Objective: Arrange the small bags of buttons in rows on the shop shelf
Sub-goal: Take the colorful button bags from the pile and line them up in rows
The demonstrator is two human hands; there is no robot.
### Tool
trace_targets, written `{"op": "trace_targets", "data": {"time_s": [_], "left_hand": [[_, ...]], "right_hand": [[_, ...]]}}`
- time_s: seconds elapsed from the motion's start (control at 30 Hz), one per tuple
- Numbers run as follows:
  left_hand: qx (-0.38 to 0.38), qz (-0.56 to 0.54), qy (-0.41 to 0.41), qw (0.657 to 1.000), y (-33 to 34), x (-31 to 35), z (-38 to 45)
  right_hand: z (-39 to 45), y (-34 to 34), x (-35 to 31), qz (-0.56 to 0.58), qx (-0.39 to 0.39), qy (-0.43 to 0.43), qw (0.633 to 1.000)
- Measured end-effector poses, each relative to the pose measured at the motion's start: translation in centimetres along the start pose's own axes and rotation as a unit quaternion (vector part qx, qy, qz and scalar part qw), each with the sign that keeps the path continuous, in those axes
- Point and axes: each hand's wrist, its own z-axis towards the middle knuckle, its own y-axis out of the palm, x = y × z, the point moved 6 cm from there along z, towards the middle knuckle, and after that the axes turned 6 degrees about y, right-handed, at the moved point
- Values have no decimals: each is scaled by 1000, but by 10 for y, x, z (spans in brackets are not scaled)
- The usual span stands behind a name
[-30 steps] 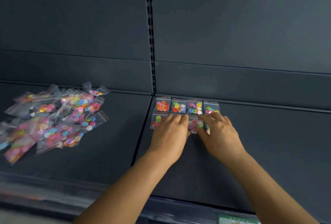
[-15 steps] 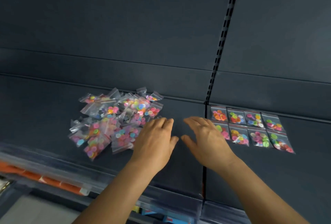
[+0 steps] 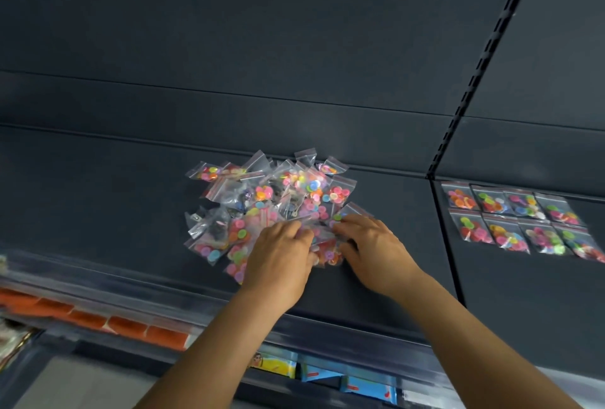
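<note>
A loose pile of small clear bags of coloured buttons (image 3: 271,199) lies on the dark shelf (image 3: 98,199), left of the shelf joint. Both my hands are at the pile's near right edge. My left hand (image 3: 278,258) curls its fingers and thumb on a bag of buttons (image 3: 327,250) that lies between the hands. My right hand (image 3: 373,248) pinches the same cluster of bags from the right. On the right shelf section, several bags lie flat in two neat rows (image 3: 510,222).
A slotted upright (image 3: 474,65) and the shelf joint (image 3: 442,228) separate the two sections. A clear price rail (image 3: 131,281) runs along the front edge. Orange goods (image 3: 98,320) and blue packets (image 3: 360,385) sit on the shelf below.
Both hands left the arranged rows on the right and moved left to the loose pile, where their fingers have closed on bags. The view swung left with them.
</note>
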Motion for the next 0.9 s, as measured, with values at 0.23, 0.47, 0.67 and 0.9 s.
{"op": "trace_targets", "data": {"time_s": [0.23, 0.47, 0.67, 0.9], "left_hand": [[30, -122, -8, 992, 0, -2, 4], [48, -76, -42, 995, -2, -4, 4], [1, 6, -24, 1000, -4, -9, 1], [19, -60, -28, 998, -5, -16, -1]], "right_hand": [[3, 0, 8, 23, 25, 48, 998], [5, 2, 16, 27, 1, 110, 994], [10, 0, 9, 42, 7, 99, 994], [20, 10, -1, 64, 48, 98, 992]]}}
